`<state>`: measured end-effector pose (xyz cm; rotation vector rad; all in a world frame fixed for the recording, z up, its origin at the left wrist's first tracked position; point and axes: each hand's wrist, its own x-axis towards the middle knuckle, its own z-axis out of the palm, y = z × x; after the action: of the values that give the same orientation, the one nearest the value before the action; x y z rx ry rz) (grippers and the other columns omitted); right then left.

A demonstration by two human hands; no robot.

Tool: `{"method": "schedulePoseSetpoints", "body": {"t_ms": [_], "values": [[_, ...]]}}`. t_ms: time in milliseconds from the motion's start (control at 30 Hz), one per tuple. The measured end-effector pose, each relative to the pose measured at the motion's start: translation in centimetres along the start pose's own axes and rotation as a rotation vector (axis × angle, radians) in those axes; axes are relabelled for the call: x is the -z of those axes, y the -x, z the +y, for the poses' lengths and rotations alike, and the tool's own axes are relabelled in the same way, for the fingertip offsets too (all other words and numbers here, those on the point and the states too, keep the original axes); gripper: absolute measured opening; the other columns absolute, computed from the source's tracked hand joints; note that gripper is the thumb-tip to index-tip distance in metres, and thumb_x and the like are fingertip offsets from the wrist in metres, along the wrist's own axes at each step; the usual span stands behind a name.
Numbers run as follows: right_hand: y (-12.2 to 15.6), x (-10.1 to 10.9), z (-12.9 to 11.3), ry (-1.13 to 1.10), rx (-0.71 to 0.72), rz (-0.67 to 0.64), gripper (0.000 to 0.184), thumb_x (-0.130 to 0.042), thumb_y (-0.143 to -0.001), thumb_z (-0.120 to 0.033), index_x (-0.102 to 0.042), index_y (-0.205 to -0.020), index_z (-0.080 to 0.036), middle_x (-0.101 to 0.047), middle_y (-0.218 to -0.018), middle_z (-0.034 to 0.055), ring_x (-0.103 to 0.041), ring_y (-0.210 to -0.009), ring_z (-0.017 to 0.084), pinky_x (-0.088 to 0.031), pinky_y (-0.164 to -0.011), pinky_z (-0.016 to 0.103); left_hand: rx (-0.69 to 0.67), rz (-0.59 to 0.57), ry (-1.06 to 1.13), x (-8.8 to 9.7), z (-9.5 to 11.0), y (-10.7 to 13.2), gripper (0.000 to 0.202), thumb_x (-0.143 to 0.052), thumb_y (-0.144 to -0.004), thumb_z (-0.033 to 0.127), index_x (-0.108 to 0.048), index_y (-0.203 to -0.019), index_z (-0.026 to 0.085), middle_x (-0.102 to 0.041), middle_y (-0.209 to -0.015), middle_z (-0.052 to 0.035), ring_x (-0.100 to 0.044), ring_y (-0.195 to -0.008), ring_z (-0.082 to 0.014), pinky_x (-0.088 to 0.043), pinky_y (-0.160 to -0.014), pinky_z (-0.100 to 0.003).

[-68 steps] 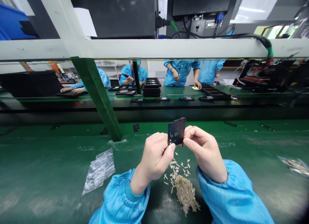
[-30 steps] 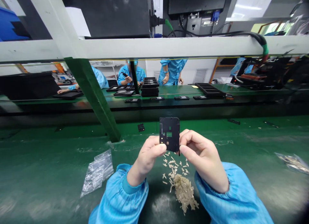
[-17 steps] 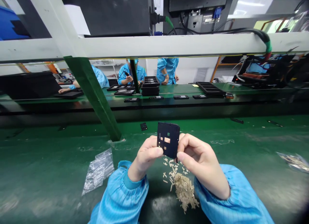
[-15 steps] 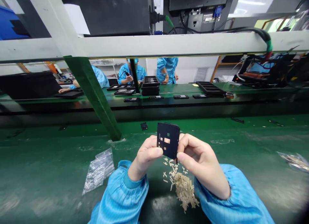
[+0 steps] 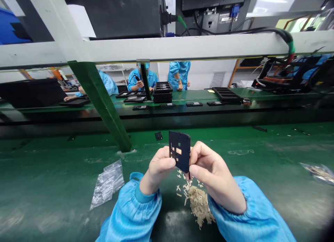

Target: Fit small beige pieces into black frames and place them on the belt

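Note:
A flat black plastic cover with small rectangular cut-outs stands nearly upright between my hands. My left hand pinches its left edge, thumb on the face toward me. At the right edge, my right hand is closed with thumb and forefinger at the lower corner. A short dark strip hangs by those fingertips; whether it belongs to the cover I cannot tell. Below the hands lies a heap of small beige pieces, with several loose ones scattered above it.
Left of my sleeve lies a clear plastic bag; another bag is at far right. A small black part lies beyond the hands. A green post slants down to the bench. Black trays and people in blue are across.
The cover has turned more edge-on and shifted slightly left, with my right hand following. Small black parts on the strip beyond have slid right; the devices farther back have slid slightly left.

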<state>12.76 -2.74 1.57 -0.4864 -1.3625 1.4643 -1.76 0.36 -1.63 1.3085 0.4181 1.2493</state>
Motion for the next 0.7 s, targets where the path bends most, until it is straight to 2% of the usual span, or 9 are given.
{"method": "schedulePoseSetpoints", "body": {"t_ms": [100,167,300,467,700], "values": [[0.2,0.4,0.2,-0.027,-0.036,-0.025,0.022,-0.065,-0.079,-0.034,-0.052,-0.074,-0.018,-0.055,-0.062,-0.0024,-0.051,-0.054,0.01,-0.042,-0.053,0.023,0.057,0.027,0.043,-0.6,0.0,-0.3,0.043,-0.062,-0.058,0.049,-0.038,-0.041,0.017,-0.029,-0.04,0.0025,-0.027,-0.041,-0.0091,-0.023,-0.045,-0.027],[0.3,0.6,0.2,-0.013,-0.031,-0.033,0.02,-0.063,-0.081,-0.034,-0.053,-0.074,-0.018,-0.057,-0.061,-0.0017,-0.052,-0.054,0.01,-0.042,-0.055,0.023,0.084,0.035,0.058,-1.0,0.0,-0.4,0.044,-0.061,-0.057,0.05,-0.034,-0.041,0.018,-0.026,-0.04,0.0035,-0.025,-0.04,-0.0079,-0.022,-0.043,-0.025],[0.3,0.7,0.2,0.028,-0.018,-0.023,0.018,-0.064,-0.081,-0.03,-0.053,-0.074,-0.018,-0.058,-0.062,-0.0017,-0.053,-0.054,0.009,-0.042,-0.053,0.022,0.107,0.026,0.083,-1.3,0.1,-0.4,0.042,-0.059,-0.058,0.048,-0.033,-0.042,0.018,-0.026,-0.041,0.0038,-0.027,-0.038,-0.0076,-0.027,-0.042,-0.025],[0.3,0.4,0.0,0.071,-0.003,-0.013,0.018,-0.064,-0.081,-0.029,-0.052,-0.072,-0.018,-0.056,-0.058,-0.0024,-0.051,-0.05,0.009,-0.041,-0.05,0.021,0.152,0.025,0.058,-1.2,0.2,-0.3,0.041,-0.058,-0.056,0.049,-0.036,-0.042,0.018,-0.033,-0.042,0.0018,-0.037,-0.041,-0.0112,-0.032,-0.044,-0.027],[0.5,0.6,0.0,0.12,-0.009,-0.015,0.017,-0.062,-0.082,-0.027,-0.052,-0.072,-0.018,-0.053,-0.058,-0.0039,-0.049,-0.049,0.007,-0.04,-0.049,0.019,0.14,-0.004,0.071,-0.7,-0.1,-0.2,0.037,-0.059,-0.06,0.044,-0.038,-0.044,0.018,-0.03,-0.046,0.0023,-0.03,-0.046,-0.0102,-0.028,-0.049,-0.028]]}}
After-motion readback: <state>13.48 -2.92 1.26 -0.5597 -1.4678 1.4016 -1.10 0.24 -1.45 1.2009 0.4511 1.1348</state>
